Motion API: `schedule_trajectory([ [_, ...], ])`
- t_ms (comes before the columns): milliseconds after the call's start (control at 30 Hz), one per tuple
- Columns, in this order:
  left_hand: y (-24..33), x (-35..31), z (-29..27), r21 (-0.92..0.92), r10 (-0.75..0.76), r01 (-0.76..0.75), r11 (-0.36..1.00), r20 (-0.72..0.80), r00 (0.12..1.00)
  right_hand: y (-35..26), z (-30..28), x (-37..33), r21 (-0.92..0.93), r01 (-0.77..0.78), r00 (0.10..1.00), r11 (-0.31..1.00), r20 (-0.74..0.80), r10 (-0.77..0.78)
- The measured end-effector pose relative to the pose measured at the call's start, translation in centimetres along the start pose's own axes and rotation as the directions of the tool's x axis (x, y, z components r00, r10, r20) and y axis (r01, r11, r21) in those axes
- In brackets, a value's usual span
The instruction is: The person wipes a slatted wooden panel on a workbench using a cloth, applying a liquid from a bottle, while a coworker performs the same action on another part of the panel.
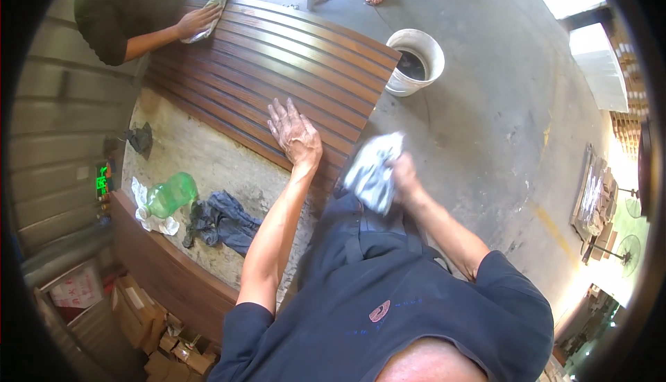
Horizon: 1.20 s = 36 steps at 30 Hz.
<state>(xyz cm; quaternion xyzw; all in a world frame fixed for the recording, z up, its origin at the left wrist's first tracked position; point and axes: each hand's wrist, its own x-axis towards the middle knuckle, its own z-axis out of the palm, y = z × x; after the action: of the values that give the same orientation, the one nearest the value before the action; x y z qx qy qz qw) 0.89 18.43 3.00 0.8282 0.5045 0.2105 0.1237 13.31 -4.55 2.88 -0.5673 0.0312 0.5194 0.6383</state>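
Observation:
A brown slatted wood panel [277, 70] with dark grooves lies across the work table in front of me. My left hand [295, 132] rests flat on its near part, fingers stretched out and holding nothing. My right hand [404, 175], smeared by motion, grips a crumpled white-grey cloth [374, 172] in the air just off the panel's right end. At the panel's far left, a co-worker's hand [200, 23] presses a pale cloth [211, 18] onto the slats.
On the pale tabletop [215, 136] lie a green plastic bottle [172, 195], white crumpled paper [165, 224], and a dark rag [222, 221]. A white bucket [424, 53] with dark contents stands on the floor beyond the panel's right end. Cardboard boxes [139, 313] sit lower left.

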Motion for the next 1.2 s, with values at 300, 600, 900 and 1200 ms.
schedule_trajectory([
  [300, 0.3, 1.3, 1.2, -0.02, -0.016, 0.016, 1.0, -0.033, 0.999, -8.2, 3.9, 18.5, -0.321, 0.584, 0.731, 0.745, -0.19, -0.655],
  [600, -1.4, 0.4, -0.2, -0.279, -0.01, 0.003, 0.96, -0.026, 1.0, 5.6, 3.0, -2.4, -0.071, -0.009, 0.993, 0.997, 0.119, 0.018],
  [900, -7.8, -2.1, -4.6, -0.22, 0.036, -0.056, 0.974, -0.094, 0.995, -7.4, -3.6, 9.0, 0.238, 0.256, 0.959, 0.937, -0.18, -0.217],
  [1200, -6.2, -1.9, -1.9, 0.046, 0.118, -0.114, 0.992, -0.098, 0.988, 0.2, 11.0, 9.3, -0.264, 0.569, 0.746, 0.779, -0.233, -0.624],
])
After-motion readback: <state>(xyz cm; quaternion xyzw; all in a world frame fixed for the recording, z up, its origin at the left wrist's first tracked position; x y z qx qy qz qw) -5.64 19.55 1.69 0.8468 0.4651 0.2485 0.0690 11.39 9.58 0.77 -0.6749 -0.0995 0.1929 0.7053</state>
